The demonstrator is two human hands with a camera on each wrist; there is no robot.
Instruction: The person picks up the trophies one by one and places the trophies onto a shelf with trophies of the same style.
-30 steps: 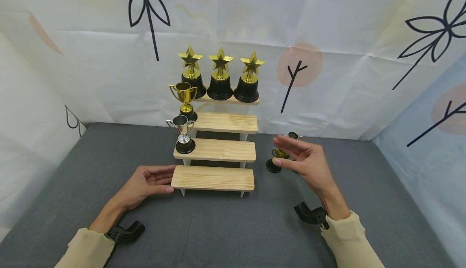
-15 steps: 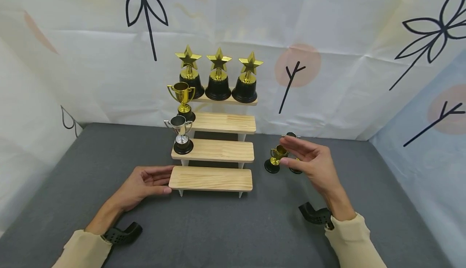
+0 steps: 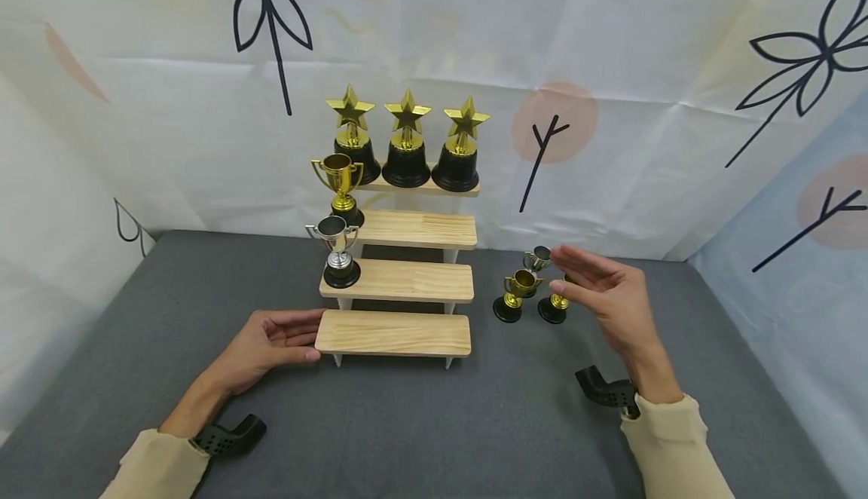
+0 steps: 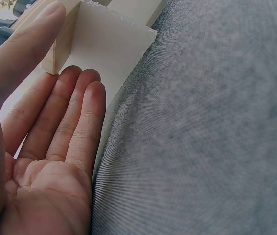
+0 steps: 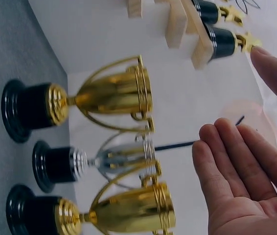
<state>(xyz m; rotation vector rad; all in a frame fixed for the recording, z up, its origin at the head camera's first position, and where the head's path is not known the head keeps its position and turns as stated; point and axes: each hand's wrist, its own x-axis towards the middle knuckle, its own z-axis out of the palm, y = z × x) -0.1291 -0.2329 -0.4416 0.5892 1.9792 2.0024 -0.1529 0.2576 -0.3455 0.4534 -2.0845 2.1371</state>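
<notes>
My left hand [image 3: 278,344] rests on the table with straight fingers, its fingertips at the left end of the lowest step of a wooden tiered stand [image 3: 393,333]. In the left wrist view the fingers [image 4: 55,122] reach the stand's white side support [image 4: 109,49]. My right hand [image 3: 610,299] hovers, fingers extended and nothing in it, over the right side of a group of trophy cups. That group holds a gold cup [image 3: 521,284] in front, a silver cup [image 3: 538,258] behind it, and another gold cup [image 5: 133,208], partly hidden by the hand in the head view.
Three gold star trophies [image 3: 408,141] stand on the stand's top step. Below them, at the left ends, are a gold cup [image 3: 342,182] and a silver cup [image 3: 337,246]. A patterned white cloth [image 3: 644,145] hangs behind the grey table [image 3: 407,431].
My right hand has moved to the right across the cups, uncovering the front gold cup and the silver one. The left hand stays at the stand.
</notes>
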